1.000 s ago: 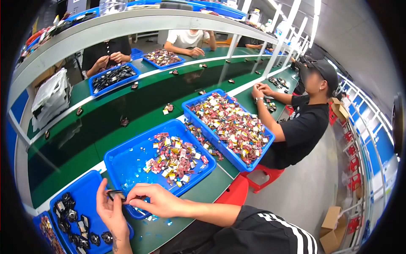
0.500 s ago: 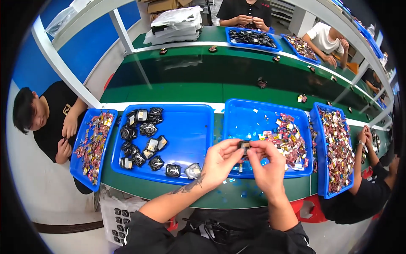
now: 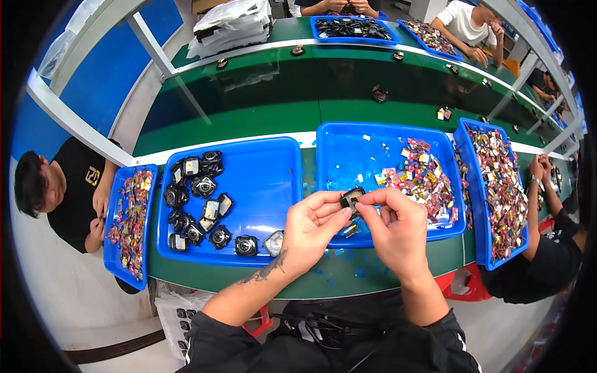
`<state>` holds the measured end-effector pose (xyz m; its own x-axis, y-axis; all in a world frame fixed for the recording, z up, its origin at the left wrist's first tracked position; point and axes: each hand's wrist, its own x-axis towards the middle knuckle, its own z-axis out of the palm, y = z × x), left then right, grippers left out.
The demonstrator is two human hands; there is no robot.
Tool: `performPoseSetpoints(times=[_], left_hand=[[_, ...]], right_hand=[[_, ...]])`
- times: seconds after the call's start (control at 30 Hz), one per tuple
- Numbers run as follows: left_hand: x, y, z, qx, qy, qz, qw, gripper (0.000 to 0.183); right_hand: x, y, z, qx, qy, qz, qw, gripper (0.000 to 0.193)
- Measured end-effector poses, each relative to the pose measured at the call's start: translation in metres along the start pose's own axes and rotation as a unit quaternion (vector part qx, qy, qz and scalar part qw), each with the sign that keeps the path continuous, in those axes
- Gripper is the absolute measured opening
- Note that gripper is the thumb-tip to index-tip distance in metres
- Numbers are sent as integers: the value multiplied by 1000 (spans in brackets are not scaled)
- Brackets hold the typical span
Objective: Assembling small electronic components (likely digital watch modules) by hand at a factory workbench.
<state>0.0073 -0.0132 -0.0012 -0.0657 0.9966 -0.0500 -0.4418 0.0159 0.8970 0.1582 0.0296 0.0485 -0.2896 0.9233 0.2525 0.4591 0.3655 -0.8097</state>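
Note:
Above the near edge of a blue tray (image 3: 324, 177), my left hand (image 3: 311, 230) grips a small square black plastic housing (image 3: 352, 196) between thumb and fingers. Pinched against the same housing from the other side are the thumb and forefinger of my right hand (image 3: 399, 230). A pale window-like face shows in it, with a small greyish strip across it; whether that strip is a separate piece I cannot tell. Small reddish and yellow parts (image 3: 423, 168) lie heaped in the tray's right side. In the left blue tray (image 3: 267, 180) sit several similar black housings (image 3: 203, 186).
Narrow blue trays of small parts flank these, one at the far left (image 3: 149, 205) and one at the right (image 3: 528, 214). Beyond runs a green conveyor (image 3: 267, 112) with scattered pieces on it. Co-workers sit at left, right and across. White-wrapped stacks (image 3: 231, 28) stand at the back.
The view has shifted slightly. The housing is tilted differently, showing more of its pale face. Both hands still grip it.

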Motion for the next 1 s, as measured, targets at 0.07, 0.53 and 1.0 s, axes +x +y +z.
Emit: performPoseSetpoints(times=[0.07, 0.53, 1.0], left_hand=[[0, -1, 1, -11, -6, 5, 1000, 32], [-3, -5, 5, 15, -6, 20, 1000, 33], [0, -1, 7, -81, -12, 26, 996, 26]], right_hand=[[-2, -1, 0, -6, 1, -21, 1000, 8], [1, 4, 1, 30, -16, -2, 999, 6], [2, 29, 3, 308, 14, 28, 951, 22]])
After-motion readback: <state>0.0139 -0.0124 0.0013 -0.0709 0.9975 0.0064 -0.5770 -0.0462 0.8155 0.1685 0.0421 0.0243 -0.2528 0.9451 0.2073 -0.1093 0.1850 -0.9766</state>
